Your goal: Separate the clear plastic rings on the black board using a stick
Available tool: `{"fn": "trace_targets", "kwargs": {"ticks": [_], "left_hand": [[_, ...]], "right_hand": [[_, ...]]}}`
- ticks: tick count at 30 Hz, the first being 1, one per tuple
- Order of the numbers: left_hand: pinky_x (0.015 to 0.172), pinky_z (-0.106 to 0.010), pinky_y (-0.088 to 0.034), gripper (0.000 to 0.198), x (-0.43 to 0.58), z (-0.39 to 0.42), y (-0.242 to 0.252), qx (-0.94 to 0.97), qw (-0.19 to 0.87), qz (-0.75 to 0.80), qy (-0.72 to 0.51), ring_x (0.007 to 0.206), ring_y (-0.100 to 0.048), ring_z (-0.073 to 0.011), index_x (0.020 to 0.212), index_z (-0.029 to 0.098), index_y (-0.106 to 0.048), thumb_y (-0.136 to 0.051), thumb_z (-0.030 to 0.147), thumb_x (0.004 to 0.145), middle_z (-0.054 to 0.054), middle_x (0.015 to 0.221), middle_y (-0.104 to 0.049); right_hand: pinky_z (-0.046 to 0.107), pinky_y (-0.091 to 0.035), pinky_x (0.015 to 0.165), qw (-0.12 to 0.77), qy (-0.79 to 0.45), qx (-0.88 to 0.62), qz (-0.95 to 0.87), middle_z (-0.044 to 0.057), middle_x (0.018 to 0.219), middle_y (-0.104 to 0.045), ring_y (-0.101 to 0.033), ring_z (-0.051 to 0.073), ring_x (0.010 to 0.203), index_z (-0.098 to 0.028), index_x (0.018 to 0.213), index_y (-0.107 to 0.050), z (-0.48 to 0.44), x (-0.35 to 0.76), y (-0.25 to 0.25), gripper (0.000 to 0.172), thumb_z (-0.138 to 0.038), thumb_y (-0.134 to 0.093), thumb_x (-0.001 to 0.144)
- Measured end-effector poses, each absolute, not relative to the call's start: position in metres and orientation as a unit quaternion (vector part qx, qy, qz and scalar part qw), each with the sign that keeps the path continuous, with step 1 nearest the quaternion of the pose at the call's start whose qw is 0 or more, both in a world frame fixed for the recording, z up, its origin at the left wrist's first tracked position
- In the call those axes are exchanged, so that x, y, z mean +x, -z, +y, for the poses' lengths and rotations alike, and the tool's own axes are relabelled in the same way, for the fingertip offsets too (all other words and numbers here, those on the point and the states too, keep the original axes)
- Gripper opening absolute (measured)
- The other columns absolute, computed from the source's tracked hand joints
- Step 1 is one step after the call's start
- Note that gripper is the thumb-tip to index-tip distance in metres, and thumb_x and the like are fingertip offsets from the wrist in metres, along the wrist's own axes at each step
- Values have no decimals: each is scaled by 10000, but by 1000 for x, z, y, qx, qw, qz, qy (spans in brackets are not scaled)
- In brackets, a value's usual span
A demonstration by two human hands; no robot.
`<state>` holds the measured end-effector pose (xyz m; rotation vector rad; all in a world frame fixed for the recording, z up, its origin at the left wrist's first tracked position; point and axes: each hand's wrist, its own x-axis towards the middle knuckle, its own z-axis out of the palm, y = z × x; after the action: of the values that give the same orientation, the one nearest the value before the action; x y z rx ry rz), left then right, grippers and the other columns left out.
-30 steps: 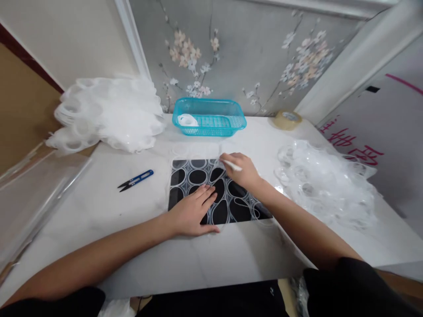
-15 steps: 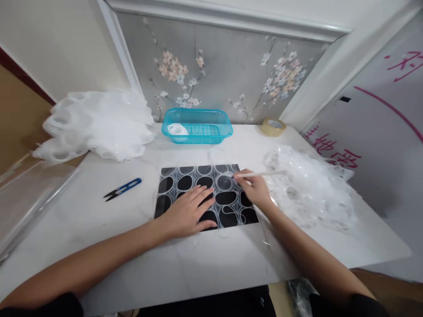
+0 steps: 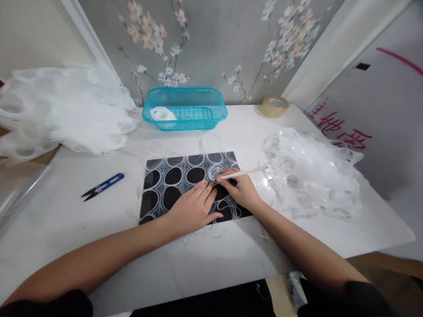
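A black sheet (image 3: pixel 172 176) lies on the table, covered by clear plastic with a pattern of pale oval rings. My left hand (image 3: pixel 193 207) rests palm down on its middle, fingers stretched out, pressing on the plastic. In my right hand (image 3: pixel 239 189) is a slim white pen-shaped tool (image 3: pixel 247 171), pinched near its lower end. Its tip meets the plastic at a ring near my left fingertips; the kind of tip is too small to make out. A thin loose strip curls on the sheet below my right hand.
Blue thread snips (image 3: pixel 104 186) lie on the left. A turquoise basket (image 3: pixel 185 125) with white rings stands at the back, a tape roll (image 3: pixel 275 107) to its right. White ringed plastic is heaped at the left (image 3: pixel 76 110); clear plastic pieces (image 3: pixel 310 180) are piled at the right.
My right hand has moved the tool left and slightly down along a ring, closer to my left fingertips. My left hand stays flat on the sheet. The camera view has shifted nearer.
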<state>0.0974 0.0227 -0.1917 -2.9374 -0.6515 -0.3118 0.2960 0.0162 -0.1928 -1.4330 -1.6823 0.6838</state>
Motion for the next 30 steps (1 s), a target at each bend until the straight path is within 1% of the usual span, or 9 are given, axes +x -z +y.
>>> {"fn": "trace_targets", "kwargs": {"ticks": [3,6,9,11,13,14,17,22,30], "left_hand": [[1082,-418,-320,704,98,23,192,-971,46,-216,94,1234,-501,-315,1239,4,-532,-271,590,950,-218,1289,-558],[1091,-422,-318,747,98,22,192,-972,13,-218,85,1253,-480,-324,1279,-9,-491,-290,621,930,-226,1319,-529],[1103,-432,-294,794,95,20,192,-971,-19,-227,73,1298,-423,-344,1309,-25,-451,-318,646,908,-251,1358,-478],[1113,-428,-272,796,92,19,191,-971,-25,-232,59,1329,-383,-338,1324,-10,-442,-301,654,909,-243,1391,-444],[1114,-419,-271,782,90,20,189,-970,-25,-237,57,1333,-382,-318,1321,23,-460,-283,664,909,-215,1399,-449],[1112,-419,-278,778,90,21,187,-969,-25,-236,64,1320,-402,-309,1309,42,-478,-284,676,902,-200,1382,-476],[1106,-427,-290,716,95,26,180,-971,-20,-218,100,1282,-448,-294,1277,85,-513,-302,662,909,-164,1339,-529],[1104,-415,-277,704,124,32,177,-980,-18,-183,76,1344,-369,-300,1312,78,-480,-286,635,928,-173,1444,-406],[1079,-400,-317,684,144,37,180,-981,-16,-187,57,1274,-469,-286,1264,70,-516,-279,622,936,-182,1342,-524]], "right_hand": [[372,-495,870,381,-220,-559,-703,58,915,-717,-630,224,973,-217,882,-685,9,292,196,153,-265,-540,893],[401,-467,890,305,-133,-516,-790,83,999,-714,-597,255,1063,-204,932,-662,8,287,197,197,-205,-466,911],[385,-467,795,249,-66,-553,-792,106,927,-708,-629,258,916,-189,888,-647,28,299,185,172,-164,-478,868],[369,-458,729,290,-18,-649,-703,90,802,-687,-622,230,761,-192,830,-637,51,319,169,195,-140,-449,851],[405,-440,735,338,34,-701,-627,117,806,-665,-611,242,762,-171,886,-626,66,342,153,307,-119,-323,884],[401,-442,752,378,55,-710,-591,105,823,-666,-612,236,775,-179,886,-624,68,351,148,283,-147,-343,889],[363,-469,747,404,-21,-653,-640,70,843,-681,-627,220,798,-200,847,-618,50,358,150,206,-223,-416,886],[344,-492,781,409,-200,-617,-642,60,854,-710,-659,220,844,-204,831,-654,5,335,184,210,-316,-486,890],[379,-494,866,437,-240,-624,-602,66,919,-731,-660,247,961,-214,831,-708,3,336,195,201,-350,-562,854]]}}
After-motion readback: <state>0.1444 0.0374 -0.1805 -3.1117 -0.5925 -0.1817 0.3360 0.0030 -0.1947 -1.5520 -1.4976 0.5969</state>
